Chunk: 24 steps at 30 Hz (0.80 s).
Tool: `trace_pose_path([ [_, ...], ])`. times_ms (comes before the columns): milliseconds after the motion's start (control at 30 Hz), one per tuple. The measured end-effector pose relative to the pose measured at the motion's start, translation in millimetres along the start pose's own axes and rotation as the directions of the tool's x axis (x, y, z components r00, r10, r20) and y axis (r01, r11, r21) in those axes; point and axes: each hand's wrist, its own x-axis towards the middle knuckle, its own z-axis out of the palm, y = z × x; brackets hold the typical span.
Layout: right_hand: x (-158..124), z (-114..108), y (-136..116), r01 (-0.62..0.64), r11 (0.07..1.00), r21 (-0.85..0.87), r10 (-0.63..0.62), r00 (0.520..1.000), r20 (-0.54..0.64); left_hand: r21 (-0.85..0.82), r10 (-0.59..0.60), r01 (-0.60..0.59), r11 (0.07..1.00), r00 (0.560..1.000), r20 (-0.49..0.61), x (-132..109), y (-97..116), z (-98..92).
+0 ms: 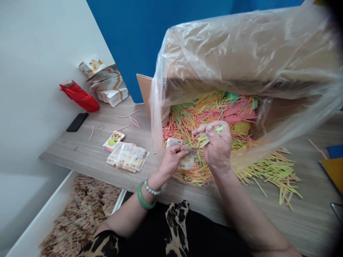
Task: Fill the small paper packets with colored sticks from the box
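My left hand [173,159] pinches a small clear printed plastic packet [189,159] between thumb and fingers, over the front of the stick pile. Just right of it, my right hand [218,144] is closed round a small bunch of thin straw-like sticks [207,138] in yellow, green and orange. The tips of this bunch lie close to the packet; whether they touch it I cannot tell. Beneath both hands spreads a big heap of loose coloured sticks [198,116], spilling from a cardboard box [144,89] lined with a clear plastic bag [241,46].
Left on the table [88,150] lie several flat packets [131,157], a small stack of printed cards [114,140], stray sticks and a black phone [77,122]. Behind them are a red pouch [80,98] and stacked printed paper [109,85]. A filled white bin [80,214] stands below.
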Motion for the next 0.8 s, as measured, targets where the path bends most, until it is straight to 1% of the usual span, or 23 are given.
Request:
trace_pose_path([
  [100, 0, 5, -5, 0.021, 1.000, -0.005, -0.021, 1.000, 0.008, -0.019, 0.038, -0.039, 0.999, 0.999, -0.012, -1, 3, 0.5],
  [233, 0, 12, -6, 0.038, 0.998, -0.058, -0.038, 0.999, 0.004, -0.038, 0.025, -0.024, 0.999, 0.999, 0.045, -4, 7, 1.4],
  [467, -4, 24, -4, 0.140, 0.977, -0.160, -0.139, 0.990, 0.015, -0.069, 0.003, -0.002, 0.998, 1.000, 0.026, -5, 11, 4.3],
  [600, -14, 23, -1, 0.098, 0.986, -0.138, -0.089, 0.993, 0.073, -0.107, -0.032, 0.033, 0.994, 0.999, 0.016, -5, 17, 4.0],
  [700, -20, 20, 3, 0.042, 0.995, -0.093, -0.034, 0.995, 0.091, -0.130, -0.059, 0.064, 0.989, 0.997, 0.041, -6, 17, 2.3],
  [800, -21, 18, 5, -0.028, 0.999, -0.041, 0.032, 0.995, 0.093, -0.130, -0.048, 0.059, 0.990, 0.996, 0.081, -4, 13, -1.1],
])
